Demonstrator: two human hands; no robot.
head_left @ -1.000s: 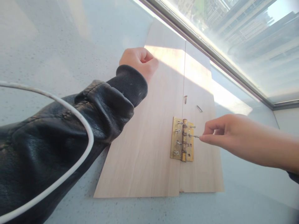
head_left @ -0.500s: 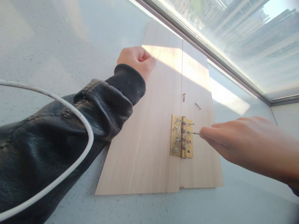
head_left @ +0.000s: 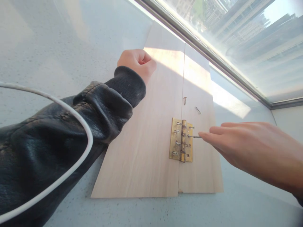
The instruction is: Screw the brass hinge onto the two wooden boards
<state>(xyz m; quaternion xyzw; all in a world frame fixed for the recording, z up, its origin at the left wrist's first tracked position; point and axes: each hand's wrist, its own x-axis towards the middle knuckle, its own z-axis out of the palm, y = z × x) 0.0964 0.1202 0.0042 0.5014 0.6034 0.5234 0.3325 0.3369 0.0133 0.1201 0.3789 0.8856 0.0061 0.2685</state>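
Observation:
A brass hinge (head_left: 183,147) lies open across the seam between two pale wooden boards. Several screws stand in its left leaf, and a few sit in its right leaf, where the lowest hole looks bare. My right hand (head_left: 243,148) is closed around a screwdriver (head_left: 196,137); only the thin shaft shows, with its tip at a screw in the right leaf. The handle is hidden by the hand. Curled into a fist, my left hand (head_left: 137,64) rests at the left edge of the wider board (head_left: 142,151), with nothing visible in it.
Two loose screws, one upper (head_left: 185,100) and one lower (head_left: 198,110), lie above the hinge on the narrower board (head_left: 201,170). A white cable (head_left: 88,135) loops over my left sleeve. The window frame (head_left: 213,56) runs along the far side of the speckled counter (head_left: 59,56).
The whole view has shifted slightly, so the boards and hinge appear a little further left. The screwdriver tip stays at the same screw, and my left fist keeps its place on the board.

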